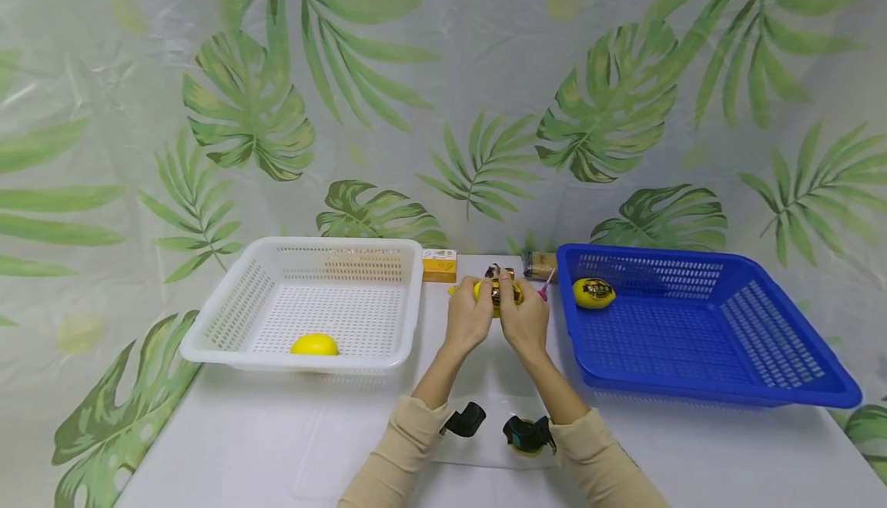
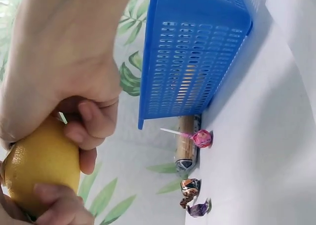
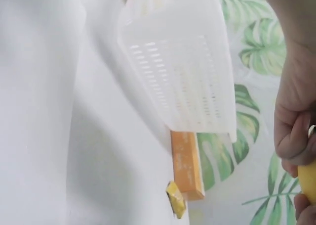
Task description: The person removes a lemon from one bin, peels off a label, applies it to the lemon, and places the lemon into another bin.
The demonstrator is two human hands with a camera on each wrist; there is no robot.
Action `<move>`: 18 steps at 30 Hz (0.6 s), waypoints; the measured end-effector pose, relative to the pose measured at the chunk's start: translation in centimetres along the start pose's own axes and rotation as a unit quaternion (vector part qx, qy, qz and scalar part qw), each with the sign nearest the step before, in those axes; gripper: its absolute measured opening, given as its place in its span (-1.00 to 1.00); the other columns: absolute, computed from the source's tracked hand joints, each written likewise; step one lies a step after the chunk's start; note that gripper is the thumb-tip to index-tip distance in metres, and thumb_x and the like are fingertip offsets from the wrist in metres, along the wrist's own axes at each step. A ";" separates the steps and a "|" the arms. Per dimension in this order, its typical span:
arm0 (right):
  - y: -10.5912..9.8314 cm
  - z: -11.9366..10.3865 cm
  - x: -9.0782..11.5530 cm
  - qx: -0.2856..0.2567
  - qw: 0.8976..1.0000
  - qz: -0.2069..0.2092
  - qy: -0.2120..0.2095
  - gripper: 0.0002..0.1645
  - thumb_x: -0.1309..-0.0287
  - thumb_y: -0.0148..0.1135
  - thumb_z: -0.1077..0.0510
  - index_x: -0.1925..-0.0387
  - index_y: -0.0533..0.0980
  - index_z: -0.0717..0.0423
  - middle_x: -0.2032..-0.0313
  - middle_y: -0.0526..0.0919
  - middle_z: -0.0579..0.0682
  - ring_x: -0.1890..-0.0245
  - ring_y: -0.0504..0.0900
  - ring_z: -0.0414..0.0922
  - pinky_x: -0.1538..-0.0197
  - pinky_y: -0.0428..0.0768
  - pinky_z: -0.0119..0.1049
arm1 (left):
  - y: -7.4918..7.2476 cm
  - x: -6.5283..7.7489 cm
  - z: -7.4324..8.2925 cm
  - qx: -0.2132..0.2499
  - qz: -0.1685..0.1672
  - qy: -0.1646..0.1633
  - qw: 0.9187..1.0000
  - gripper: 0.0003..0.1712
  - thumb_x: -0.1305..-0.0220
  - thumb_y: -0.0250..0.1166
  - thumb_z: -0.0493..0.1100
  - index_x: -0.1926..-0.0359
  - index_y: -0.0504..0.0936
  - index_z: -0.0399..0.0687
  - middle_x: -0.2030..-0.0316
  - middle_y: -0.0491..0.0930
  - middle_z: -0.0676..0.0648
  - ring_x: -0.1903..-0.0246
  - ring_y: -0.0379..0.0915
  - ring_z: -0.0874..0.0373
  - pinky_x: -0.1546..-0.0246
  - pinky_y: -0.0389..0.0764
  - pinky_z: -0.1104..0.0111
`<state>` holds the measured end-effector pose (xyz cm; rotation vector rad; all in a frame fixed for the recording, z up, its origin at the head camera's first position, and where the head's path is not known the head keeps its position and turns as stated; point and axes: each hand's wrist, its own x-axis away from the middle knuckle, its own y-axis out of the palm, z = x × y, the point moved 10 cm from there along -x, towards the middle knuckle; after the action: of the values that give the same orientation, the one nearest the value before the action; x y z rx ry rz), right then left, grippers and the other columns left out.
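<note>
Both hands meet at the middle of the table around a yellow lemon point(image 1: 513, 293) that carries a dark printed label. My left hand point(image 1: 470, 317) grips its left side and my right hand point(image 1: 524, 320) its right side, thumbs close together on top. Seen from the left wrist, curled fingers wrap the lemon point(image 2: 44, 165), which is held up off the table. Only a yellow edge of the lemon point(image 3: 308, 183) shows in the right wrist view. Behind the hands lie a pink lollipop point(image 2: 201, 138), a brown-wrapped candy point(image 2: 190, 187), a purple-wrapped candy point(image 2: 198, 209) and a yellow-wrapped candy point(image 3: 176, 199).
On the left stands a white basket point(image 1: 409, 315) with a plain lemon point(image 1: 315, 345) inside. A blue basket point(image 1: 700, 385) on the right contains a labelled lemon point(image 1: 594, 293). An orange box point(image 1: 440, 266) and a brown cylindrical pack point(image 1: 540, 264) lie at the back.
</note>
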<state>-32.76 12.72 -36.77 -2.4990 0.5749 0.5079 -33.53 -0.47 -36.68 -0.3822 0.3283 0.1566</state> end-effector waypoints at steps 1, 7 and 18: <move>-0.1 -0.1 0.0 0.004 1.000 0.006 -0.010 -0.52 -0.29 -0.02 -0.04 0.57 0.48 0.25 0.61 0.53 0.15 0.55 0.51 0.10 0.52 0.37 -0.15 | 0.0 0.0 -0.1 -0.010 0.002 -0.007 1.000 -0.57 -0.35 -0.06 -0.05 0.28 0.55 -0.35 0.48 0.53 -0.17 0.51 0.43 0.06 0.56 0.42 0.37; -0.1 -0.7 0.2 0.033 0.998 0.011 -0.051 -0.47 -0.31 -0.12 -0.05 0.66 0.38 0.21 0.71 0.43 0.10 0.66 0.46 0.09 0.60 0.35 -0.11 | -0.1 -0.1 -0.4 -0.035 0.023 -0.041 0.998 -0.45 -0.34 -0.05 0.13 0.39 0.57 -0.27 0.54 0.55 -0.11 0.51 0.48 0.03 0.56 0.41 0.31; 0.3 0.1 0.0 0.043 0.998 -0.046 0.030 -0.37 -0.33 -0.15 -0.21 0.68 0.35 0.15 0.68 0.45 0.06 0.61 0.48 0.05 0.57 0.36 -0.20 | -0.5 0.3 0.5 -0.016 0.091 0.021 0.995 -0.65 -0.29 0.00 -0.10 0.49 0.53 -0.24 0.59 0.54 -0.11 0.62 0.44 0.10 0.68 0.40 0.36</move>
<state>-32.94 12.58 -36.98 -2.4522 0.4924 0.3666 -33.03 -0.75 -36.17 -0.3872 0.4029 0.3333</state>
